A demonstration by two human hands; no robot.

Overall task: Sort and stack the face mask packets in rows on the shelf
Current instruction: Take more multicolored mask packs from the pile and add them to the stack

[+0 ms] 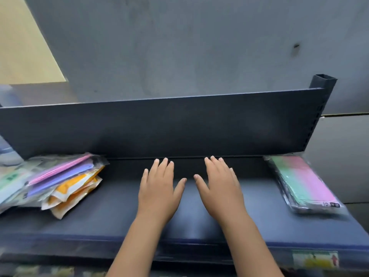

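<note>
A loose heap of face mask packets [58, 182] lies at the left end of the dark shelf [111, 216]: pink and purple ones on top, orange ones beneath, green-printed ones at the far left. One clear packet of green and pink masks [305, 182] lies flat at the right end. My left hand [159, 188] and my right hand [219, 186] are side by side over the bare middle of the shelf, palms down, fingers spread, holding nothing. I cannot tell whether they touch the surface.
A dark back panel [179, 124] rises behind the shelf, with a slotted upright post [321, 96] at its right end. A grey wall stands beyond. A price label [315, 258] is stuck on the shelf's front edge at the lower right.
</note>
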